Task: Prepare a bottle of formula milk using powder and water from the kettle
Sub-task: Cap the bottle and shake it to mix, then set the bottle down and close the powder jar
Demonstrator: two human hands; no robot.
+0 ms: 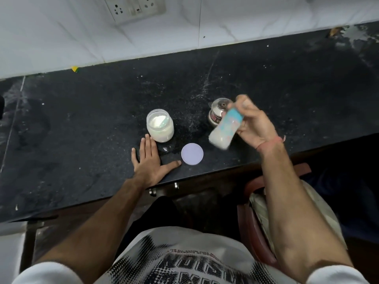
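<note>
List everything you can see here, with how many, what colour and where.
Bottle: one, blue and pink print with white milk inside, blurred, tilted in the air over the counter's right part.
Jar: one, clear with white powder, open, on the counter at centre.
Lid: one, pale lilac, flat on the counter right of the jar.
Kettle: one, small and silver, on the counter behind the bottle.
Counter: one, black stone, dusted with white specks.
Socket: one, white, on the tiled wall at top.
Chair: one, reddish brown, below the counter at right.
Left hand: flat on the counter by the jar.
Right hand: grips the bottle.
</note>
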